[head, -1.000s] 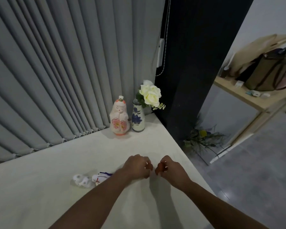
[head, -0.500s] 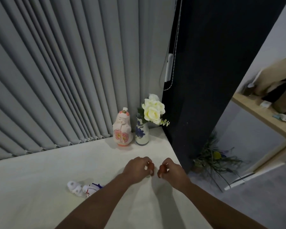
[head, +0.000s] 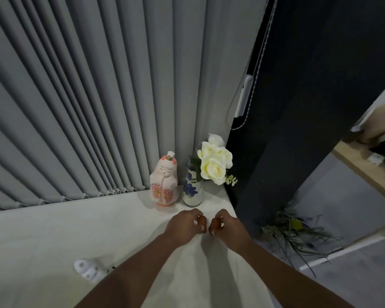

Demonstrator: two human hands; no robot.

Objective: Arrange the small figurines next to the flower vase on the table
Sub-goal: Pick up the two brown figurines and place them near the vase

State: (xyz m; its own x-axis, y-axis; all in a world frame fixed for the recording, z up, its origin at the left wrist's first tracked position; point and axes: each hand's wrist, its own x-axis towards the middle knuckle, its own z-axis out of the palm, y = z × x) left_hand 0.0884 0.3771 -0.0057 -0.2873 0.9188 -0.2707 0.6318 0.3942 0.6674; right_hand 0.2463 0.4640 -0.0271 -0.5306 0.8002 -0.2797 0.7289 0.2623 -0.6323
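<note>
Both hands, left hand (head: 185, 226) and right hand (head: 227, 226), pinching tiny brown figurines (head: 201, 220), hovering near vase (head: 192, 192), probably lining up spots.

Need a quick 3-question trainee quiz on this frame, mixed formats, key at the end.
1. True or false: the pink doll figurine stands upright beside the flower vase.
2. Where does the white figurine lie? A) touching the vase B) on the table by the left forearm, apart from the vase C) on the floor
3. Fill in: the left hand and right hand each pinch a small ____-coloured object.

Key
1. True
2. B
3. Orange-brown; what the objects are is too small to tell.
</note>
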